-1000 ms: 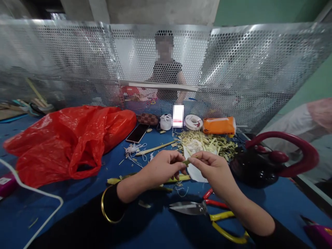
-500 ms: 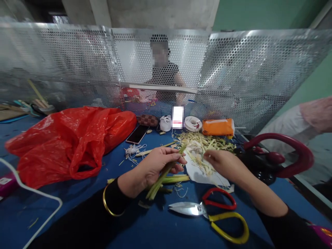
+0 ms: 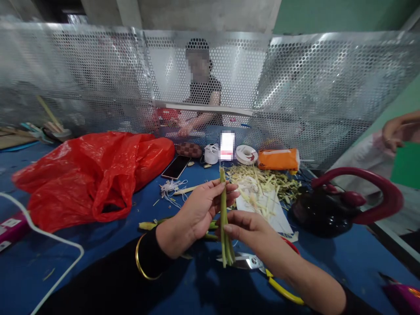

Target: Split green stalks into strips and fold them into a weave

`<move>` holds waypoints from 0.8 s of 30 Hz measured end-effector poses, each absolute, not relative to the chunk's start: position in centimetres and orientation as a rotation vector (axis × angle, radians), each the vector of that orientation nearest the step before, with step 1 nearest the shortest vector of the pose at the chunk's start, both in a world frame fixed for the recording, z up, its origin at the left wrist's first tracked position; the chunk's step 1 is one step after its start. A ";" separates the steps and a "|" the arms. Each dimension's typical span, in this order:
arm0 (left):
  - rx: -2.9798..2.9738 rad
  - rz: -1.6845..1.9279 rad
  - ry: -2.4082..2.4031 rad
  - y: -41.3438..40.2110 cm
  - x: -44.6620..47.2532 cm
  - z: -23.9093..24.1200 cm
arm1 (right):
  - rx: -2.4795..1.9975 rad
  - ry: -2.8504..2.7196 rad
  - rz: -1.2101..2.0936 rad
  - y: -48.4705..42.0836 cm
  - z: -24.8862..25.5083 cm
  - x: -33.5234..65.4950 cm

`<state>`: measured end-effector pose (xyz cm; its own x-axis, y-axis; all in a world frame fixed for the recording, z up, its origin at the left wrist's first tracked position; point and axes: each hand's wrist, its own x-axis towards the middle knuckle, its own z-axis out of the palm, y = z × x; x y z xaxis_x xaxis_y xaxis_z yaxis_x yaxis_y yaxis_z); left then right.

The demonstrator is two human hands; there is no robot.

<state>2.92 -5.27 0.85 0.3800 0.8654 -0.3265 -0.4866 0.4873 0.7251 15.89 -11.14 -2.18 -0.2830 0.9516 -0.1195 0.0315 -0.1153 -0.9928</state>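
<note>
A bundle of green plant stalks [image 3: 224,205] stands nearly upright in front of me, pinched near its top by my left hand [image 3: 197,212] between thumb and fingers. Lower down, my right hand [image 3: 251,232] has its thumb and fingers closed on the same bundle. Beneath the lower ends lie scissors [image 3: 247,261] with red and yellow handles, partly covered by my right hand and forearm. More stalks [image 3: 147,225] rest on the blue table behind my left wrist. Beyond my hands, plant shreds [image 3: 287,186] are heaped around a white paper sheet [image 3: 284,221].
To the left spreads a red plastic bag [image 3: 82,175], beside a phone [image 3: 176,168] and tangled white string [image 3: 172,188]. A dark kettle [image 3: 323,214] stands right. A ribbon roll [image 3: 246,155] and orange packet [image 3: 278,159] line the back, before a perforated metal screen [image 3: 295,87]. A co-worker [image 3: 205,89] sits behind it.
My right hand has come left from over the paper and closed on the stalks. The bundle has turned from slanted to nearly upright. A person's hand has appeared at the right edge.
</note>
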 end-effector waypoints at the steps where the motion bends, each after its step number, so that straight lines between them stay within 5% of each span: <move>1: 0.565 0.929 0.754 -5.3 3.0 0.8 | -1.151 -1.291 1.563 -11.2 -2.4 15.7; 24: 0.983 0.844 0.826 -5.0 2.8 0.3 | -1.169 -1.091 1.421 -10.5 -3.1 16.4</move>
<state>2.75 -5.00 0.33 0.4293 0.8812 -0.1977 -0.2173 0.3133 0.9245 16.42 -10.50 -3.15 -0.0791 0.9886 -0.1282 -0.1312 -0.1378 -0.9817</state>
